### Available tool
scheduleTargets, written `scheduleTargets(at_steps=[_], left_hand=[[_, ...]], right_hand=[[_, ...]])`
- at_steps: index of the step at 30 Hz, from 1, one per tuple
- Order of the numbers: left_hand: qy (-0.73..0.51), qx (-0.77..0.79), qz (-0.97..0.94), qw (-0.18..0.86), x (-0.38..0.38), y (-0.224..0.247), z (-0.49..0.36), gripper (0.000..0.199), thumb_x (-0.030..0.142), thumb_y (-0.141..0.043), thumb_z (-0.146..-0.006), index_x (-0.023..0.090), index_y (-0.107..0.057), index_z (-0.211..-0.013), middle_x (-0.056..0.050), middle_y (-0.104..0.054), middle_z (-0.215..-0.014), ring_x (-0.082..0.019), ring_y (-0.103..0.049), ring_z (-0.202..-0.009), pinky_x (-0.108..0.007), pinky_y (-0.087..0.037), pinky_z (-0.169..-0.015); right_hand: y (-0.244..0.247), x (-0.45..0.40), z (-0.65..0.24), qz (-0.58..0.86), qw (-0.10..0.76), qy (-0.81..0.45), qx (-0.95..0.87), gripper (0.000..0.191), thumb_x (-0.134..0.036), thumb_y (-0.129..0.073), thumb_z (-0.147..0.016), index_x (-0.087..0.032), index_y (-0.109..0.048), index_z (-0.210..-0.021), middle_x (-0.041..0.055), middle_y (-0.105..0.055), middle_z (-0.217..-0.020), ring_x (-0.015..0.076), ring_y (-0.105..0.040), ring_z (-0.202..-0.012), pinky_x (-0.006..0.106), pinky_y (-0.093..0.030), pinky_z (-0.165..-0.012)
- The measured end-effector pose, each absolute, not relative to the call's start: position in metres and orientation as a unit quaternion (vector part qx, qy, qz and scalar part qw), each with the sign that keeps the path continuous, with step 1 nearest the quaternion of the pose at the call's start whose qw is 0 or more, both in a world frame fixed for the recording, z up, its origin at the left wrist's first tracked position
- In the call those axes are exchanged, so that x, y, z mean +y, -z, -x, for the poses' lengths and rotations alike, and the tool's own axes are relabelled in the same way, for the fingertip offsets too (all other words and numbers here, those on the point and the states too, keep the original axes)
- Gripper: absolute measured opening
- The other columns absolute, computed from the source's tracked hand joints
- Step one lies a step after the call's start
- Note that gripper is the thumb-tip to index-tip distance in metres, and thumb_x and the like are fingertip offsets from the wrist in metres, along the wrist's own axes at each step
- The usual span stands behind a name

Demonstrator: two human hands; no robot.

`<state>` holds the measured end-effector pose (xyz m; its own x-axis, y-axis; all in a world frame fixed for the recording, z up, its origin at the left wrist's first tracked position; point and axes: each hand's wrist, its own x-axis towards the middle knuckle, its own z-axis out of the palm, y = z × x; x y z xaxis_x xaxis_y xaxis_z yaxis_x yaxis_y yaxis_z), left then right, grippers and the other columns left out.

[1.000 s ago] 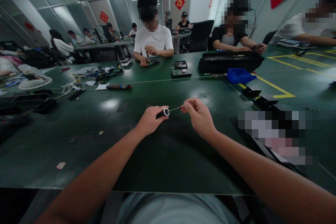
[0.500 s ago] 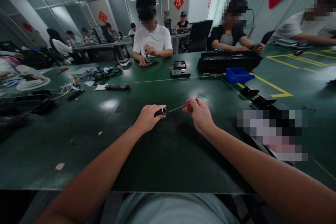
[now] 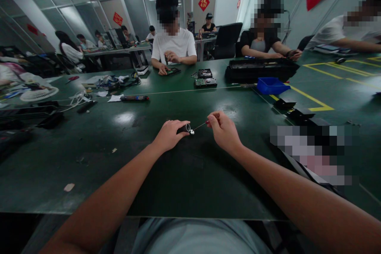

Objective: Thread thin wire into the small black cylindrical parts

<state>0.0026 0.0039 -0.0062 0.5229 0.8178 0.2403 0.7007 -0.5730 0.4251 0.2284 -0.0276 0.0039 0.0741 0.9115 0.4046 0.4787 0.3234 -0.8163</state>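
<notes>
My left hand (image 3: 169, 135) is closed around a black cylinder (image 3: 182, 129) whose open end has a silver rim and faces right. Just outside that end is a small shiny silver-white piece (image 3: 192, 131), too small to name. A thin-shafted screwdriver (image 3: 200, 126) with a red handle reaches from my right hand (image 3: 224, 130) toward this piece. Its tip appears to touch the piece, though I cannot tell for sure. The right fingers are closed on the handle and hide most of it. Both hands are just above the green table (image 3: 166, 182).
Beyond my hands lie a dark pen-like tool (image 3: 135, 98), hard drives (image 3: 205, 82), a blue bin (image 3: 272, 85) and a long black housing (image 3: 262, 70). Black brackets (image 3: 299, 116) lie to the right. Cables and a white fan grille (image 3: 39, 93) are at left. A co-worker (image 3: 173, 45) sits opposite.
The small shiny piece has appeared outside the cylinder's rimmed end. My right hand and the screwdriver have shifted slightly, and more of the red handle shows.
</notes>
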Motion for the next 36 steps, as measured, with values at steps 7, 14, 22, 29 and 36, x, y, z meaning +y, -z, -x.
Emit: scheduleTargets(at_steps=[7,14,22,29,36], left_hand=[[-0.354,0.490,-0.756,0.250,0.008,0.002,-0.001,0.033,0.027,-0.071,-0.085,0.020,-0.064,-0.116,-0.009,-0.068,-0.114,-0.025,-0.063,-0.106,-0.041,-0.046,-0.097],[-0.473,0.442,-0.551,0.527,0.007,-0.019,-0.001,0.020,0.025,-0.055,-0.092,0.019,-0.055,-0.111,-0.006,-0.061,-0.095,-0.015,-0.060,-0.074,-0.030,-0.051,-0.069],[-0.284,0.520,-0.738,0.322,0.011,-0.027,-0.002,0.025,0.039,-0.059,-0.090,0.019,-0.061,-0.105,-0.007,-0.066,-0.086,-0.020,-0.063,-0.075,-0.033,-0.049,-0.069],[-0.115,0.460,-0.867,0.153,0.017,-0.014,-0.019,0.040,0.043,-0.061,-0.088,0.023,-0.068,-0.122,-0.011,-0.069,-0.120,-0.030,-0.064,-0.104,-0.041,-0.049,-0.087],[-0.056,0.460,-0.876,0.137,0.020,-0.013,-0.029,0.027,0.038,-0.058,-0.089,0.024,-0.076,-0.103,-0.009,-0.073,-0.101,-0.028,-0.067,-0.090,-0.038,-0.049,-0.078]], right_hand=[[-0.004,-0.027,-0.231,0.545,0.510,-0.198,-0.635,0.022,-0.039,-0.046,-0.098,-0.022,-0.058,-0.091,0.0042,-0.069,-0.078,0.0209,-0.067,-0.076,0.034,-0.047,-0.071],[-0.006,-0.029,-0.232,0.538,0.500,-0.232,-0.639,0.023,-0.040,-0.047,-0.098,-0.022,-0.059,-0.092,0.0044,-0.070,-0.081,0.0209,-0.068,-0.079,0.034,-0.048,-0.073],[-0.008,-0.030,-0.232,0.540,0.502,-0.246,-0.629,0.024,-0.041,-0.047,-0.098,-0.022,-0.060,-0.092,0.0038,-0.070,-0.081,0.0210,-0.069,-0.079,0.035,-0.048,-0.074],[-0.007,-0.029,-0.232,0.541,0.497,-0.244,-0.633,0.024,-0.041,-0.046,-0.098,-0.023,-0.060,-0.092,0.0035,-0.070,-0.081,0.0207,-0.068,-0.080,0.035,-0.048,-0.075],[-0.005,-0.029,-0.232,0.540,0.482,-0.252,-0.643,0.025,-0.042,-0.047,-0.098,-0.023,-0.061,-0.090,0.0021,-0.069,-0.076,0.0201,-0.067,-0.076,0.034,-0.047,-0.072]])
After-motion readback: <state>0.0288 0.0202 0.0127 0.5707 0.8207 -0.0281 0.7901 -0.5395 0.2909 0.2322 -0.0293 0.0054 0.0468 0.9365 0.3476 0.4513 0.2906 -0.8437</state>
